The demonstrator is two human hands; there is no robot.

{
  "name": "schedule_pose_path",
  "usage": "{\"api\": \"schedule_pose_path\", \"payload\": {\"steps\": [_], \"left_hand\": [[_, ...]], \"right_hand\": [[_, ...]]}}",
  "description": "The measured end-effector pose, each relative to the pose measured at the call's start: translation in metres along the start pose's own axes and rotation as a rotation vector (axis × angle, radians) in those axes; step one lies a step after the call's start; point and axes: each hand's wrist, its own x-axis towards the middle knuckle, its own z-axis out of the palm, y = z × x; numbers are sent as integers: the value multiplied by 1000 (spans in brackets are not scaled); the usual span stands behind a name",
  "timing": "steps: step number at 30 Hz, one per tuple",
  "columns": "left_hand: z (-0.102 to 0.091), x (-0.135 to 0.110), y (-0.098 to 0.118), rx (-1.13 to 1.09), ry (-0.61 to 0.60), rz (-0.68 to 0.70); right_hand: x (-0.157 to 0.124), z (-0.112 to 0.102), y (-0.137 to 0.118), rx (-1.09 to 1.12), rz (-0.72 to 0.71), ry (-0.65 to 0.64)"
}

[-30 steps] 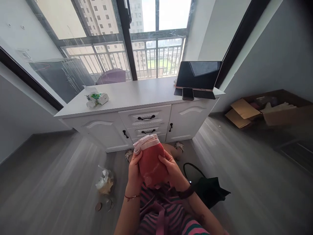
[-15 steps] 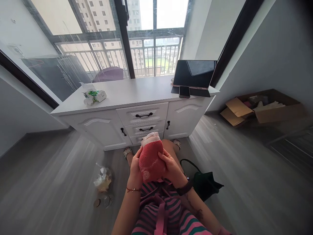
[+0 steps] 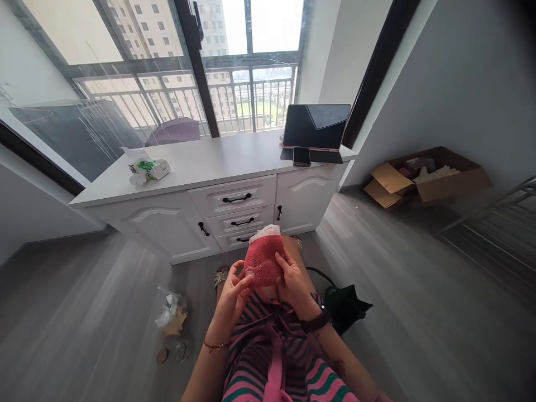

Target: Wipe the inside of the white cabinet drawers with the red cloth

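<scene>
Over my lap I hold a small red fuzzy cloth (image 3: 264, 261) with a white band along its far edge. It looks folded or layered; its exact kind is not clear. My left hand (image 3: 234, 291) pinches its near left corner between thumb and fingers. On the right side, my right hand (image 3: 290, 273) grips it, thumb on top and the other fingers partly hidden underneath. The white band (image 3: 266, 231) points away from me, toward the drawers.
A white cabinet (image 3: 226, 162) stands ahead, bearing a tissue pack (image 3: 151, 170), a phone (image 3: 301, 157) and a tablet (image 3: 317, 127). On the floor are a plastic bag (image 3: 172, 314), a round lid (image 3: 162, 355), a clear jar (image 3: 181, 352), a dark green bag (image 3: 345, 306) and a cardboard box (image 3: 444, 190).
My left hand has shifted down to the cloth's near left corner and pinches it there. The cloth has tilted and moved slightly away from me. The view has turned a little to the right.
</scene>
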Motion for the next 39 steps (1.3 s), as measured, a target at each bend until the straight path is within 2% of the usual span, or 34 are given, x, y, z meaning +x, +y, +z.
{"api": "schedule_pose_path", "payload": {"steps": [4,11,16,21,24,29,31,34,39], "left_hand": [[-2,2,-1,7,37,62],[-24,-1,5,-59,147,101],[-35,3,7,-62,164,109],[-41,17,5,-116,144,91],[-43,25,5,-199,100,31],[-54,34,0,-329,40,-253],[-60,36,-5,-330,38,-311],[-65,37,-9,-303,122,-328],[-66,40,-4,-296,313,-265]], "right_hand": [[0,3,-1,13,61,-9],[7,19,13,-19,97,-148],[17,28,26,-42,59,-129],[29,24,35,-96,8,-147],[33,20,34,-170,-24,-163],[35,18,31,-305,-32,-213],[35,19,32,-340,-21,-235],[37,20,35,-375,14,-267],[41,18,31,-404,102,-364]]}}
